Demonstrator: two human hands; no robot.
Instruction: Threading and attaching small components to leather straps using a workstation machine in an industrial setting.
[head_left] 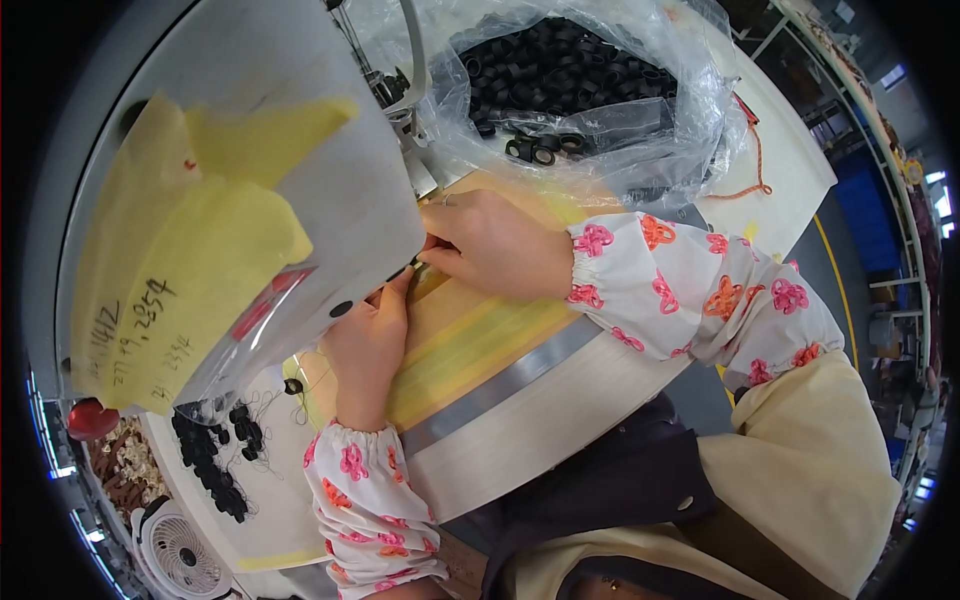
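Observation:
My left hand (368, 345) and my right hand (500, 245) meet at the edge of the sewing machine's pale head (350, 170), over the yellow-taped work surface (480, 345). Both have thumb and fingers closed in a pinch, the fingertips almost touching. A tiny dark piece with a light spot (415, 262) shows between them, too small to name. The machine head hides part of my left fingers. Past my right hand lies a clear plastic bag (700, 120) full of small black rings (570, 75).
Black pieces joined by loose threads (215, 455) lie on the table at the left, and one small black piece (292, 386) sits by my left wrist. A white fan (180, 550) stands at the lower left. Yellow sheets (200, 260) cover the machine head. An orange cord (745, 190) lies at the right.

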